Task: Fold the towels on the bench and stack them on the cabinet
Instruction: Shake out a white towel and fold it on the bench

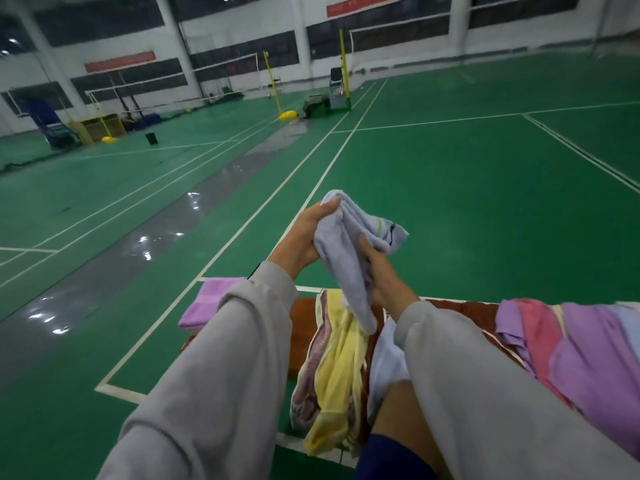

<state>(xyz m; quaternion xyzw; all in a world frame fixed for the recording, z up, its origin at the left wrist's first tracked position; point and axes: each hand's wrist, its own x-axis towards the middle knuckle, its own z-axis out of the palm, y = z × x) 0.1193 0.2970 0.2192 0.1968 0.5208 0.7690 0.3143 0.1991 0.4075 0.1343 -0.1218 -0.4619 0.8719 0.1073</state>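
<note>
Left hand (304, 233) and right hand (379, 271) grip pale towel (341, 258) (bunched)

One view only: head-worn, wide-angle, straight lines bowed near the edges. Faces forward and down. Sleeves (225, 358) enter from the lower edge, very near. Left hand (304, 233) and right hand (381, 275), both gripping a towel (343, 258), sit at frame centre, close. Bench (303, 327) crosses the lower third. Floor (450, 202) fills the middle; far wall (242, 39) along the top, tilted, lower at left.
</note>
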